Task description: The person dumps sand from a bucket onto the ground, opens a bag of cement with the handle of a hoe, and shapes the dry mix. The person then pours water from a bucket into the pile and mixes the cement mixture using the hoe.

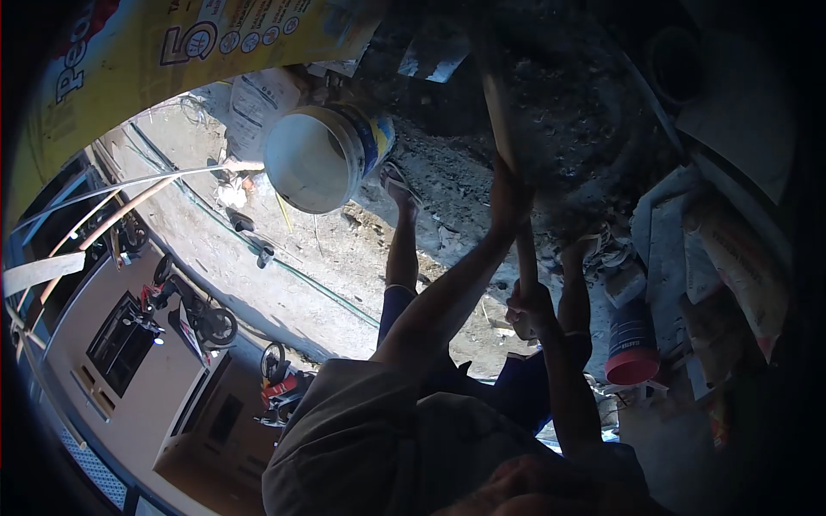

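A long wooden handle runs up from my body into the shadow at the top, where its far end is too dark to make out. My left hand grips it higher up, with the fingers wrapped round. Lower down, near my thighs, my right hand is closed round the same handle. Beyond my hands spreads a dark, rough patch of loose material on the ground. A white bucket with a blue and yellow label lies tipped left of my left hand, its mouth facing me.
A yellow printed banner hangs at upper left. A dark container with a red rim and a sack are on the right. A green hose crosses the ground. Motorbikes stand by a house at left.
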A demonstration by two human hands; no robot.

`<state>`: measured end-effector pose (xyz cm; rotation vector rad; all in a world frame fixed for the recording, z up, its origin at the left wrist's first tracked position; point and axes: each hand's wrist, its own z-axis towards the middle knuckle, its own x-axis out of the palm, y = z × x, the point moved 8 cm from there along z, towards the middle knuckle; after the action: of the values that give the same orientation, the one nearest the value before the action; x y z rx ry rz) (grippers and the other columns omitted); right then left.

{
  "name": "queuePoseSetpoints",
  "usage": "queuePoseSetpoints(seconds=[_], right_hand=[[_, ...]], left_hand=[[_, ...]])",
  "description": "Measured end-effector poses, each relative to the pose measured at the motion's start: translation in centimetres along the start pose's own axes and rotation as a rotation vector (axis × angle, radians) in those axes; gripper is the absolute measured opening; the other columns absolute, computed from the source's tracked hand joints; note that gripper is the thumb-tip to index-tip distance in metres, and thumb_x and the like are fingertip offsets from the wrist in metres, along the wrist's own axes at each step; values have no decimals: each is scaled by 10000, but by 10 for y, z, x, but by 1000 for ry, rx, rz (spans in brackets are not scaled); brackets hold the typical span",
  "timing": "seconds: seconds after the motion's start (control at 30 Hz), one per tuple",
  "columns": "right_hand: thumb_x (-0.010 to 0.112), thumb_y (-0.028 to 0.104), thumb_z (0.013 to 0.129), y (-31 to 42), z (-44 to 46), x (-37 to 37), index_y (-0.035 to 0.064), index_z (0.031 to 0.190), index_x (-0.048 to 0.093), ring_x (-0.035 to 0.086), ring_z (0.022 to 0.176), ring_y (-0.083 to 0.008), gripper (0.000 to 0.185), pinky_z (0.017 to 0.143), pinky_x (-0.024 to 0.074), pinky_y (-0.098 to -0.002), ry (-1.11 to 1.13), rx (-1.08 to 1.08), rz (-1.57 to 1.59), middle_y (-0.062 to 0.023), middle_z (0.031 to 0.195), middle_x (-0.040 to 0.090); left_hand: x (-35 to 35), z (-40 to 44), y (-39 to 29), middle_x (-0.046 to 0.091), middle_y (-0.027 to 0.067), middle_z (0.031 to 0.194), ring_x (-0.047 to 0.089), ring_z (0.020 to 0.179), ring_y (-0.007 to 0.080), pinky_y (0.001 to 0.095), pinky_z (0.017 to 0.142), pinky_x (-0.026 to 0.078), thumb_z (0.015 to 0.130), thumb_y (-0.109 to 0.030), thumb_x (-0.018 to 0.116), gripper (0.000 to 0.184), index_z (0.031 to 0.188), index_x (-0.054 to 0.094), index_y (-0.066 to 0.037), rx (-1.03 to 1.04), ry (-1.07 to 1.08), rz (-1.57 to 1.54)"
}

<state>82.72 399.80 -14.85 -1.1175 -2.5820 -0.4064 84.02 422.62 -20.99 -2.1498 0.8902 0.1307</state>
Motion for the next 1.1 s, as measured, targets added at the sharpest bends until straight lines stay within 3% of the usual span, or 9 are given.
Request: queuePoseSetpoints(seconds=[0.03,0.17,0.27,0.4,0.53,0.8,0.97,1.07,1.1], right_hand=[[662,-60,709,-5,39,21,25,862,493,506,450,-165,244,444,425,-315,31,-23,99,-47,607,477],[653,-5,748,-12,139,113,58,860,485,493,456,-157,212,458,426,-323,191,-39,294,-29,597,467],[659,14,749,-28,152,130,52,828,501,520,474,-147,181,466,441,-313,88,1,154,-28,597,504],[680,33,757,-36,128,102,56,815,509,540,483,-152,182,469,455,-315,-55,46,-84,-30,596,518],[682,53,762,-35,99,89,41,844,527,541,444,-171,176,426,467,-327,-56,81,-32,-47,582,523],[703,63,766,25,27,24,42,827,522,553,463,-180,192,430,476,-337,-119,120,-238,-59,595,548],[734,69,732,83,-20,-18,35,843,538,555,441,-162,228,427,469,-307,-106,74,-469,-50,577,552],[735,69,725,105,-53,-50,32,864,535,562,448,-150,246,413,456,-292,-115,47,-537,-49,572,553],[734,68,724,108,-63,-63,31,869,532,563,450,-148,251,408,452,-287,-125,47,-561,-49,572,553]], left_hand=[[-22,28,8,609,269,999,612,934,471,516,724,497,739,-20,575,664,1322,257,-49,-93,-26,48],[-85,116,63,614,270,1024,605,962,470,527,776,491,733,-39,595,623,1278,294,-62,-22,-110,267],[-104,128,95,614,288,1023,607,967,476,516,783,500,737,-75,614,658,1295,268,-49,-12,-107,302],[-98,102,119,610,302,1010,609,962,480,514,780,503,728,-90,631,672,1288,263,-34,-106,-111,260],[-84,76,111,606,283,992,610,962,463,515,808,487,720,-58,607,573,1208,309,-23,-218,-65,228],[-8,58,123,595,252,949,628,894,436,476,751,510,708,-101,661,531,1117,337,2,-289,-38,-27],[43,32,118,578,131,833,629,630,182,319,468,525,772,-59,661,389,1044,391,10,-313,-91,-297],[85,20,114,561,166,892,640,724,282,389,552,548,695,-111,715,578,1107,332,18,-356,2,-414],[99,11,109,551,149,878,634,719,269,383,550,543,697,-105,716,574,1107,332,15,-325,0,-412]])
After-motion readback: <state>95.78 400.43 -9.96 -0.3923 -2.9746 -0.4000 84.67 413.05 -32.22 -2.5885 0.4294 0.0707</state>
